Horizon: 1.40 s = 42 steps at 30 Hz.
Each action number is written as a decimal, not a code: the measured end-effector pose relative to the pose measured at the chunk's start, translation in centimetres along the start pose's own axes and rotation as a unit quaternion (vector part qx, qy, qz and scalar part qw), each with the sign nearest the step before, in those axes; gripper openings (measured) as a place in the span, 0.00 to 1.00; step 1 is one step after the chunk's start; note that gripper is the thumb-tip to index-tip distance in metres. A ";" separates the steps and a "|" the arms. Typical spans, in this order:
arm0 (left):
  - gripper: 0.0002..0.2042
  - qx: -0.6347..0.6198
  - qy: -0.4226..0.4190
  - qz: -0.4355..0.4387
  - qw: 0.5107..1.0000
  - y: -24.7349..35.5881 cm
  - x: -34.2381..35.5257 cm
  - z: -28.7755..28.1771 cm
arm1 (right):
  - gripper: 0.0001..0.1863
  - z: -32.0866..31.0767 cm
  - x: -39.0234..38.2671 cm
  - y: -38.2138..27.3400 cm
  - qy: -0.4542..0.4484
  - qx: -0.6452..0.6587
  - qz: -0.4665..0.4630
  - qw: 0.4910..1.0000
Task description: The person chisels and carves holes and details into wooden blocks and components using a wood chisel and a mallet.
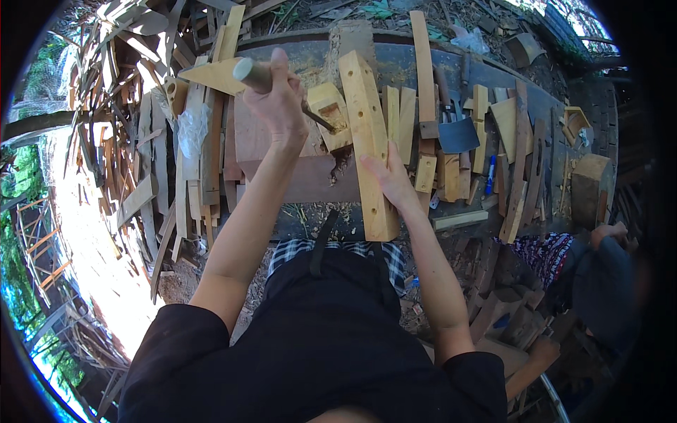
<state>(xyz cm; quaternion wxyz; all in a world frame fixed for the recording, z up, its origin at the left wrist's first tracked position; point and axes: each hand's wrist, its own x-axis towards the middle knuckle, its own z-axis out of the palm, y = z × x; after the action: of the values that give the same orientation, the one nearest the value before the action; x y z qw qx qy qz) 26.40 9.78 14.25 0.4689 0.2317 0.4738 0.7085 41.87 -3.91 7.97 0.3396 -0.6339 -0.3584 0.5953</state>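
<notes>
Left hand (276,102) clamped round tool (254,75), smooth cylindrical handle; dark shaft's tip in hollowed pale wood block (340,115), chips inside, toward worktop (391,56) far edge. Right hand (389,178) gripping squared, drilled beam (367,106) running to near edge. Blue marker (491,175) rightward, print too small to read.

I note: blue marker (490,175) lying among wood offcuts (452,176), right. Clear plastic bag (192,132) on planks (210,176), left. Another person (601,296) in dark clothing, lower right.
</notes>
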 end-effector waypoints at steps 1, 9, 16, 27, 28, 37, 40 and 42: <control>0.16 0.027 -0.066 -0.009 0.997 0.0 -0.2 0.5 | 0.34 0.0 -0.2 0.1 0.001 0.002 0.000 1.000; 0.15 0.040 -0.277 0.013 0.960 0.2 1.2 5.6 | 0.33 -0.8 -0.9 0.7 -0.014 0.063 0.010 0.998; 0.16 0.151 -0.254 -0.069 0.953 -3.7 3.9 5.3 | 0.29 -1.6 -0.6 1.3 -0.004 0.061 0.013 0.998; 0.16 0.169 -0.077 -0.122 0.975 -6.3 9.5 3.5 | 0.30 -1.9 -0.6 0.8 -0.012 0.035 0.007 0.999; 0.16 0.169 -0.074 -0.122 0.975 -6.6 9.8 3.3 | 0.30 -1.9 -0.6 0.7 -0.015 0.034 0.008 0.999; 0.13 0.239 -0.118 0.031 0.963 -8.5 8.7 3.6 | 0.32 -2.0 -0.6 0.3 -0.029 0.044 0.008 0.999; 0.11 0.241 -0.115 -0.013 0.964 -8.7 8.3 3.7 | 0.31 -2.3 -1.0 0.3 -0.024 0.030 0.035 0.999; 0.12 0.196 -0.107 -0.024 0.974 -9.3 8.8 3.8 | 0.28 -2.7 -0.6 0.5 -0.052 0.205 0.087 0.973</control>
<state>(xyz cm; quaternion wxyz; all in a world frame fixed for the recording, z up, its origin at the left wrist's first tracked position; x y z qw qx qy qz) 29.50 20.37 6.65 0.4793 0.3820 0.5558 0.5616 44.58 -4.67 7.96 0.3902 -0.5475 -0.1894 0.7156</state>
